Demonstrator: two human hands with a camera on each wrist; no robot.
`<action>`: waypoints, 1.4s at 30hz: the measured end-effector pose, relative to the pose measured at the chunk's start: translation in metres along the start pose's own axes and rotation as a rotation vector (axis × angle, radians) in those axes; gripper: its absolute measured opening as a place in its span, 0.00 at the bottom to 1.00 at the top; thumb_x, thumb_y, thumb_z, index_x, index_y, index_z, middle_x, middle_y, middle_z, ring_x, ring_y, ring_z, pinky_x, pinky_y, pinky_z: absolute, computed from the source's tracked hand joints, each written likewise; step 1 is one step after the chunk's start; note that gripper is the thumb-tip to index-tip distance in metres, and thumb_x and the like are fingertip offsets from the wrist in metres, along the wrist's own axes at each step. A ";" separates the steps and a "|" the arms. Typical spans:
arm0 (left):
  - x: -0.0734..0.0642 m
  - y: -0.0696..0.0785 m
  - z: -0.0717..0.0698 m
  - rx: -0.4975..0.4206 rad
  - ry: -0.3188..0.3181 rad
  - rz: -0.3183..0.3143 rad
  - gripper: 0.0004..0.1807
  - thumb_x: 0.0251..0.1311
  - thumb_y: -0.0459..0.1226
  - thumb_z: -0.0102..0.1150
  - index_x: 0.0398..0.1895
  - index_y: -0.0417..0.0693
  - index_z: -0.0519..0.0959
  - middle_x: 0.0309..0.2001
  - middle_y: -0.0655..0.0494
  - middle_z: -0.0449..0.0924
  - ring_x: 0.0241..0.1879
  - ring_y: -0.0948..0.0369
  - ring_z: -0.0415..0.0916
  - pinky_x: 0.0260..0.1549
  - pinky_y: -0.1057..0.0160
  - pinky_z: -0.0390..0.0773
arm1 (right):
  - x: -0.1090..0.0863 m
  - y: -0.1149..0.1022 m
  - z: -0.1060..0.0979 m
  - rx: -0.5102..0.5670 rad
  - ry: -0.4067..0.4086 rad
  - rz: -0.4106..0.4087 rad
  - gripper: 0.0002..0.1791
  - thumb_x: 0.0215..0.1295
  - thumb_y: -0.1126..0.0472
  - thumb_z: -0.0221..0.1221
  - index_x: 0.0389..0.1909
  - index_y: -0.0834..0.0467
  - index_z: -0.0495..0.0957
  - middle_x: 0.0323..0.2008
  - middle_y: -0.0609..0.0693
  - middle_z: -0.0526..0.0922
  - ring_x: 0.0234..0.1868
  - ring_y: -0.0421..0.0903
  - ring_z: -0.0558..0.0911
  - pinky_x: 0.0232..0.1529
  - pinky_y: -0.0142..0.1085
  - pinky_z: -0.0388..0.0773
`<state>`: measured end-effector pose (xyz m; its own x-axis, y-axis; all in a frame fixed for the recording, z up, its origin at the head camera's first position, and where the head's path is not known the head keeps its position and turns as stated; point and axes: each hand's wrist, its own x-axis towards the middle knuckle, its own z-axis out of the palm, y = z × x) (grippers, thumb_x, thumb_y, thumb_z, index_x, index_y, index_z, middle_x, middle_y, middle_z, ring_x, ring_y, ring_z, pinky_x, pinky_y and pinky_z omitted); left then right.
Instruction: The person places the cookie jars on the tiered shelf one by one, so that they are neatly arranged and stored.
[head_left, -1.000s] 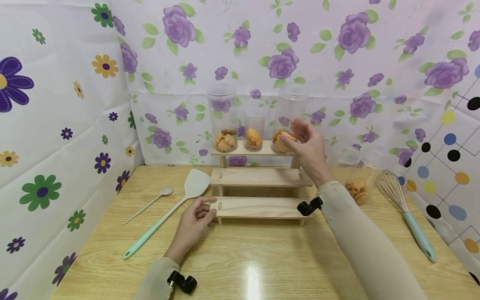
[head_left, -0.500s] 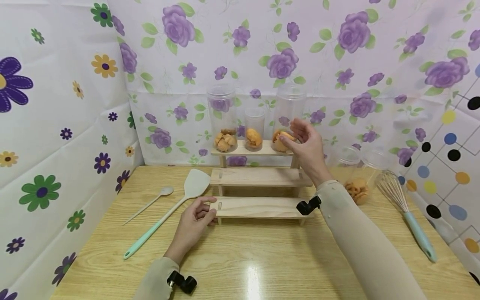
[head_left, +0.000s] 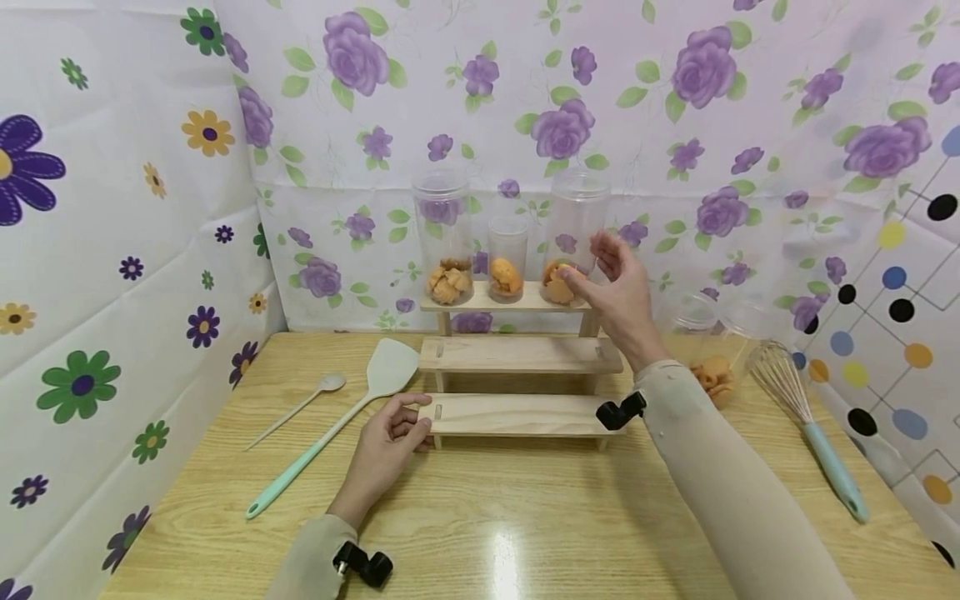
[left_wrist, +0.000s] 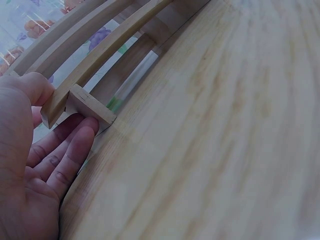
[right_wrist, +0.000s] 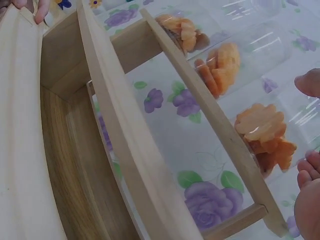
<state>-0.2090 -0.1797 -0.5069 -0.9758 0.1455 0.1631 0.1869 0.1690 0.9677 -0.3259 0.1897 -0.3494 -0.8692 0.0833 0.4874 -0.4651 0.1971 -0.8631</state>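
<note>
A three-tiered wooden stand [head_left: 517, 354] bears three clear plastic jars on its top shelf. The left jar [head_left: 442, 208] and right jar [head_left: 577, 204] are tall, with a shorter middle jar [head_left: 508, 242] between them. Orange-brown snack pieces [right_wrist: 261, 122] lie in the bottom of each. My right hand [head_left: 618, 292] is beside the right jar, fingers apart and the thumb before its lower part; whether it touches the jar I cannot tell. My left hand [head_left: 390, 437] holds the left end of the stand's lowest shelf [left_wrist: 90, 65], thumb over the board, other fingers by its leg.
Left of the stand lie a spatula [head_left: 390, 367] with a mint handle and a small spoon [head_left: 330, 382]. To the right, partly behind my right forearm, are more clear jars [head_left: 738, 333], one with snack pieces. A whisk [head_left: 828, 462] lies at the far right.
The fingers of my right hand have spread and shifted slightly right, away from the right jar. My left hand has stayed on the stand.
</note>
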 end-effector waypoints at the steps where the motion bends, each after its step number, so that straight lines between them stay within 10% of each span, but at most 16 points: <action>1: 0.000 0.000 0.000 0.001 0.001 0.000 0.18 0.82 0.36 0.65 0.70 0.52 0.81 0.48 0.41 0.86 0.43 0.51 0.90 0.44 0.55 0.95 | 0.000 -0.001 -0.001 0.002 0.004 -0.005 0.47 0.69 0.57 0.79 0.82 0.66 0.66 0.77 0.65 0.72 0.80 0.60 0.71 0.85 0.40 0.66; 20: 0.000 -0.002 0.000 -0.009 -0.015 -0.019 0.18 0.82 0.37 0.65 0.70 0.53 0.81 0.49 0.39 0.86 0.45 0.45 0.89 0.45 0.55 0.95 | -0.044 -0.018 -0.041 0.106 0.112 -0.141 0.42 0.68 0.71 0.75 0.81 0.61 0.70 0.74 0.55 0.75 0.78 0.54 0.73 0.83 0.39 0.69; 42: 0.001 -0.002 -0.002 -0.001 -0.016 -0.004 0.18 0.82 0.39 0.65 0.70 0.53 0.81 0.49 0.38 0.85 0.45 0.46 0.89 0.46 0.55 0.95 | -0.090 -0.025 -0.111 0.337 0.292 -0.358 0.43 0.53 0.88 0.70 0.74 0.72 0.73 0.71 0.65 0.77 0.74 0.59 0.75 0.79 0.36 0.72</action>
<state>-0.2103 -0.1815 -0.5086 -0.9746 0.1608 0.1559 0.1827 0.1686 0.9686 -0.2170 0.2859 -0.3571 -0.5874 0.3450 0.7321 -0.7915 -0.0561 -0.6086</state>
